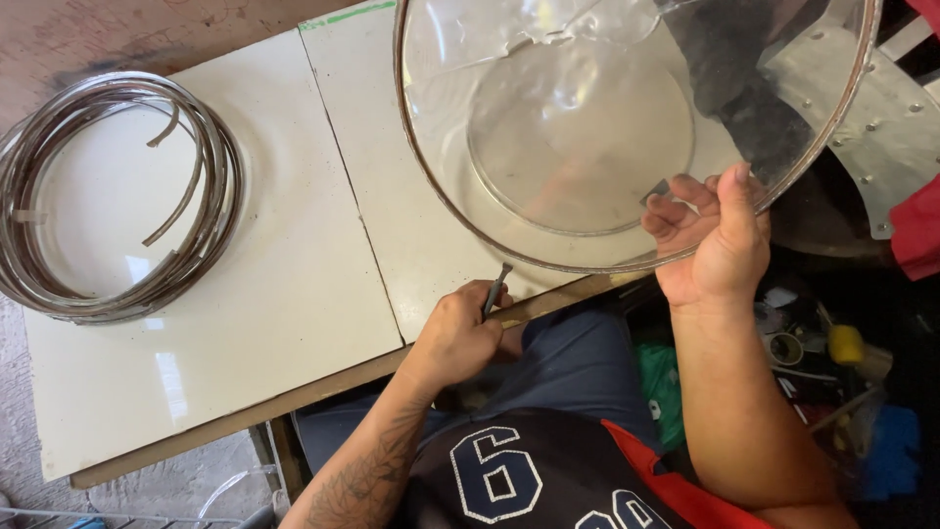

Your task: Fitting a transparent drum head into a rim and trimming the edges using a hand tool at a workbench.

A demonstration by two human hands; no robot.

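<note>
A large clear plastic dome-shaped cover (578, 127) with a thin metal band around its rim is held up over the right part of the white tabletop (274, 294). My right hand (715, 235) grips its lower right rim, thumb outside and fingers curled inside. My left hand (460, 333) is closed around a small dark metal tool (496, 289) whose tip touches the rim at the cover's bottom edge, close to the table's front edge.
A coil of several brownish metal strips (108, 196) lies at the table's left. Riveted sheet metal (881, 127) is at the upper right. Cluttered small items, including a yellow one (844, 343), lie on the floor at the right.
</note>
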